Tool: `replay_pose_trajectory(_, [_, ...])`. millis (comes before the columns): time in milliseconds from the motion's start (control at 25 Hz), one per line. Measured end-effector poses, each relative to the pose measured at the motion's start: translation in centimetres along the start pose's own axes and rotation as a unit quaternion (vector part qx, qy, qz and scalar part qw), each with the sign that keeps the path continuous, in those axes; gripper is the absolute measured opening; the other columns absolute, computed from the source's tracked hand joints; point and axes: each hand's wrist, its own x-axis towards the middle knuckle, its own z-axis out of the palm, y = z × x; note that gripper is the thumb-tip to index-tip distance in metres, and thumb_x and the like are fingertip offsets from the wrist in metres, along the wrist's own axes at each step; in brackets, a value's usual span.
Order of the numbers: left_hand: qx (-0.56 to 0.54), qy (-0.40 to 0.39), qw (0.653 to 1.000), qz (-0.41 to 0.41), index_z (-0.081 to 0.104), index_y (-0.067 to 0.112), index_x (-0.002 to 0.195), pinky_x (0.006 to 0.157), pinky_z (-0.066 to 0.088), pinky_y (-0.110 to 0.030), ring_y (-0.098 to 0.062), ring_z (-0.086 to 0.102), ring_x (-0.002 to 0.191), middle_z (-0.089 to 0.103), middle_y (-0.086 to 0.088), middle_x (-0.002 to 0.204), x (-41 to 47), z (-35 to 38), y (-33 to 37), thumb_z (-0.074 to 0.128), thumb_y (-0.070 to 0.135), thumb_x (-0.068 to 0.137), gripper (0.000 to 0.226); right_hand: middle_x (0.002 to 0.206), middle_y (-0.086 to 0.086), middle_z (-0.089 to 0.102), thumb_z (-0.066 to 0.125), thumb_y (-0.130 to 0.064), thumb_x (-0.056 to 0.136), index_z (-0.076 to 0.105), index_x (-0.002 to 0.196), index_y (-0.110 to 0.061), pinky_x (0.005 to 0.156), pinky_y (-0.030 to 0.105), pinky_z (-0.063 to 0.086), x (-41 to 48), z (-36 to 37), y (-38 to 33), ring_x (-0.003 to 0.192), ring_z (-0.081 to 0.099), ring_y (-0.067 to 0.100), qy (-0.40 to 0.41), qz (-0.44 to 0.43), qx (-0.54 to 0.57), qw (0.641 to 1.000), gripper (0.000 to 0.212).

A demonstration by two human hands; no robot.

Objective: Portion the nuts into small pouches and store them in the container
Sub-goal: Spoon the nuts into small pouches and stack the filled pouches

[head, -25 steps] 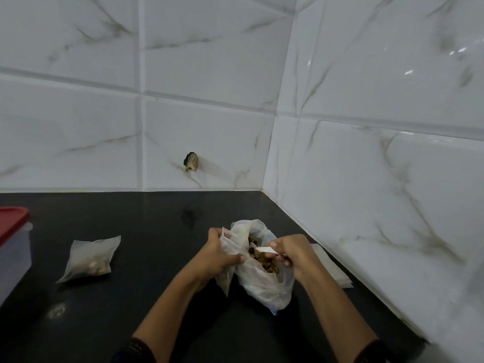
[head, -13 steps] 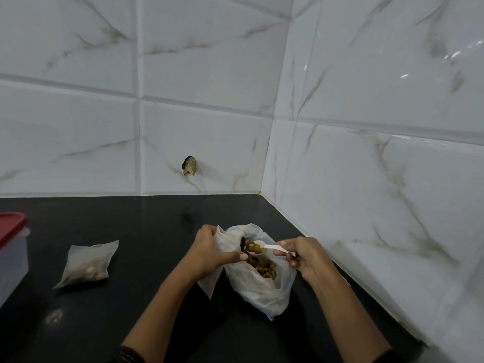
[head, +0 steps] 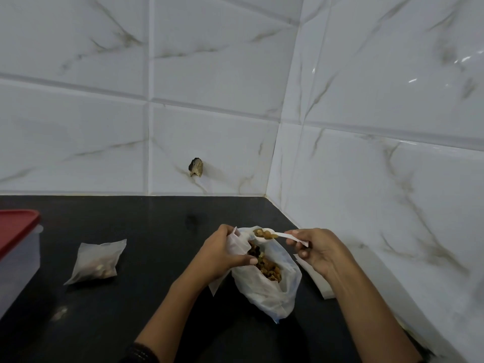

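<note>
Head view.

- Counter [head: 136, 305]: black, set in a corner of white marbled wall tiles [head: 214, 74]. One tile has a dark chipped hole [head: 196, 167].
- Plastic bag [head: 272, 297]: thin, whitish, lying on the counter near the corner, with its mouth open towards the wall. Loose nuts [head: 268, 267] fill its middle.
- Left hand [head: 222, 254]: fingers and thumb curled round the bag's left rim, together with a held pouch [head: 237, 248] of white material. Whether that pouch has anything in it cannot be told.
- Right hand [head: 318, 251]: pinches the handle of a white spoon [head: 281, 235] between thumb and fingers. The spoon's bowl carries nuts and sits level above the bag's mouth, just beside the left hand.
- Filled pouch [head: 98, 260]: lies flat on the counter, well left of the bag, with nuts showing through it.
- Container [head: 18, 260]: clear box with its red lid [head: 15, 226] on, at the left edge, near the filled pouch but apart from it.
- Flat white pouches [head: 318, 285]: on the counter under the right forearm, just beside the bag.
</note>
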Motion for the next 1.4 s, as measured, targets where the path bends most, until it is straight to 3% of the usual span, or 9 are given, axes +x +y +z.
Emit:
replay_pose_trajectory(200, [-0.068,-0.032,0.997,-0.017,0.039,0.021,0.121,0.089,0.046,-0.023,-0.01,0.05,0.108,0.049,0.005,0.119,0.0,-0.5,-0.3,0.08,0.029,0.067,0.068,0.064,0.009,0.055,0.041,0.003,0.093,0.064,0.077,0.001,0.035,0.012,0.03,-1.4,2.3,-0.5,0.052,0.038,0.01,-0.068,-0.017,-0.019,0.997,0.028])
replay_pose_trajectory(320, [-0.121,-0.033,0.992,-0.003,0.042,0.019,0.116,0.074,0.047,-0.01,-0.004,0.054,0.097,0.053,0.006,0.109,-0.3,-0.9,-0.4,0.079,0.023,0.07,0.059,0.062,0.006,0.058,0.049,-0.003,0.093,0.069,0.085,-0.002,0.047,0.014,0.039,-1.9,3.8,0.2,0.052,0.043,0.009,-0.088,-0.074,-0.107,0.988,0.021])
replay_pose_trajectory(440, [-0.136,-0.026,0.99,0.017,0.047,0.011,0.115,0.061,0.045,-0.002,-0.002,0.054,0.089,0.053,0.008,0.101,-0.3,-1.2,-0.5,0.078,0.018,0.071,0.054,0.061,-0.003,0.062,0.057,-0.01,0.089,0.072,0.084,-0.018,0.061,0.015,0.046,-2.0,4.4,0.9,0.054,0.055,0.006,-0.075,-0.196,-0.251,0.945,0.018])
replay_pose_trajectory(640, [-0.162,-0.029,0.986,0.021,0.049,0.011,0.113,0.065,0.048,-0.011,-0.004,0.056,0.09,0.054,0.006,0.101,-0.2,-1.2,-0.9,0.078,0.014,0.071,0.051,0.071,-0.014,0.063,0.058,-0.002,0.086,0.075,0.088,-0.014,0.061,0.002,0.044,-2.1,4.0,1.3,0.056,0.057,-0.006,-0.074,-0.325,-0.328,0.884,0.021])
replay_pose_trajectory(800, [-0.154,-0.019,0.988,0.018,0.047,0.016,0.109,0.067,0.049,-0.014,-0.007,0.054,0.087,0.052,0.003,0.102,-0.1,-1.2,-1.1,0.078,0.015,0.071,0.049,0.094,0.003,0.071,0.056,0.008,0.083,0.076,0.087,-0.006,0.077,0.001,0.042,-1.7,3.7,1.7,0.087,0.061,0.008,-0.051,-0.434,-0.382,0.814,0.025])
replay_pose_trajectory(920, [-0.155,-0.015,0.988,0.016,0.047,0.016,0.111,0.072,0.049,-0.017,-0.008,0.055,0.091,0.052,0.003,0.105,-0.1,-1.0,-1.2,0.078,0.017,0.071,0.051,0.096,0.006,0.072,0.057,0.009,0.082,0.076,0.087,-0.007,0.081,0.008,0.043,-1.3,3.6,1.8,0.094,0.063,0.016,-0.031,-0.459,-0.408,0.789,0.025])
replay_pose_trajectory(1080, [-0.15,0.002,0.989,0.011,0.045,0.018,0.114,0.072,0.045,-0.016,-0.008,0.054,0.096,0.052,0.008,0.103,0.1,-0.8,-1.1,0.077,0.018,0.072,0.053,0.079,-0.002,0.068,0.061,0.0,0.084,0.076,0.086,-0.013,0.067,0.003,0.044,-1.5,3.3,1.6,0.072,0.06,0.004,-0.011,-0.36,-0.332,0.872,0.02])
replay_pose_trajectory(1240, [-0.122,0.003,0.993,-0.001,0.04,0.021,0.115,0.074,0.041,-0.013,-0.012,0.048,0.109,0.049,0.006,0.114,0.3,-0.4,-1.1,0.077,0.022,0.073,0.056,0.069,0.004,0.067,0.058,-0.004,0.088,0.073,0.08,-0.018,0.06,0.014,0.047,-1.6,2.5,0.9,0.058,0.057,0.008,-0.029,-0.235,-0.197,0.951,0.021])
replay_pose_trajectory(1400, [-0.094,0.001,0.995,-0.017,0.038,0.022,0.112,0.079,0.043,-0.02,-0.013,0.046,0.109,0.044,0.005,0.117,0.4,-0.2,-0.9,0.075,0.023,0.075,0.053,0.072,0.009,0.068,0.057,-0.002,0.088,0.074,0.088,-0.009,0.06,0.02,0.046,-1.0,1.7,0.8,0.058,0.055,0.011,-0.009,-0.174,-0.118,0.978,0.018])
